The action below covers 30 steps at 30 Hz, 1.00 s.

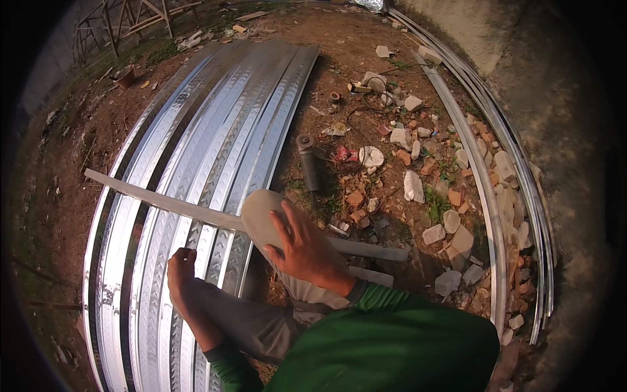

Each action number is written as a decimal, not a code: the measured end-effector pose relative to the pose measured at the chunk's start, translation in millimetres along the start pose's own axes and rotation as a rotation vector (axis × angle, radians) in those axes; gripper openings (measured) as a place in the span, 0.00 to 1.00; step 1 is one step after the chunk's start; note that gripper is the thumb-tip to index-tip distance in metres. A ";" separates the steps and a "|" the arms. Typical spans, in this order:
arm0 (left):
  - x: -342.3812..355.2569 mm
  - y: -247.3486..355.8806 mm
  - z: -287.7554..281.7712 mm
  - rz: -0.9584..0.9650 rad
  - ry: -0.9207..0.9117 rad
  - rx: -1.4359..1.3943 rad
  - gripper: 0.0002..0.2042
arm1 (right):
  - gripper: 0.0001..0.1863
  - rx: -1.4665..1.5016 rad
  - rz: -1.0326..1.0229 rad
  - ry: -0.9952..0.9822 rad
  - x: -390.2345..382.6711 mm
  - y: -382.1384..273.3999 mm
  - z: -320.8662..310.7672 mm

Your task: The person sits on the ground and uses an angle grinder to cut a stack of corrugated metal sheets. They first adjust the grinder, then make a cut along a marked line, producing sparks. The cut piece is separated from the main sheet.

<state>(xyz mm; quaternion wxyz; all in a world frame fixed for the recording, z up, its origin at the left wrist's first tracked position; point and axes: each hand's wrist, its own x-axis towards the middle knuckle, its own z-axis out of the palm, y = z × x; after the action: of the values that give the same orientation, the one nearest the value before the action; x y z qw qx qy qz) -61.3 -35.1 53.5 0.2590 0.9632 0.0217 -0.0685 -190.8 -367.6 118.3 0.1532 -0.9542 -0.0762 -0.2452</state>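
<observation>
My right hand [304,248] lies on my bent right knee [261,209] with its fingers spread, holding nothing I can see. My left hand [181,271] is by my other knee, above the metal strips, with its fingers curled in. What those fingers hold, if anything, is hidden. Long shiny metal strips [196,140] with a stamped chevron pattern lie side by side to the left. A flat grey bar [157,198] crosses over them and passes behind my right knee. Another piece of grey bar [369,249] shows on the knee's right side.
A grey cylindrical tool [308,166] sits on the soil beyond my knee. Broken bricks and stones [413,186] cover the ground to the right. Long metal channels [480,176] run beside the wall [562,117]. A wooden frame [140,23] stands far left, near a reddish pot [125,80].
</observation>
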 end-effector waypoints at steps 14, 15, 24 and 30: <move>-30.7 31.4 -12.3 -0.168 0.037 0.227 0.14 | 0.20 0.974 0.903 0.072 -6.1 222.2 136.7; -29.0 29.0 -12.6 -0.195 0.031 0.227 0.14 | 0.22 0.962 1.087 0.075 -15.0 254.1 151.9; -26.2 19.7 -14.3 -0.337 0.036 0.274 0.14 | 0.28 0.646 1.273 -0.269 5.2 359.1 225.5; -17.3 21.0 -7.7 -0.241 0.053 0.303 0.13 | 0.52 0.236 1.084 -0.542 63.3 326.1 275.0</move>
<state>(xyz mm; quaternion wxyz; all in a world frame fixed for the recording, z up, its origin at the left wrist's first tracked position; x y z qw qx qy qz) -75.9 -49.5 73.0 0.1002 0.9831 0.1333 -0.0760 58.4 -579.5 -162.8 0.3360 -0.8622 0.3565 0.1289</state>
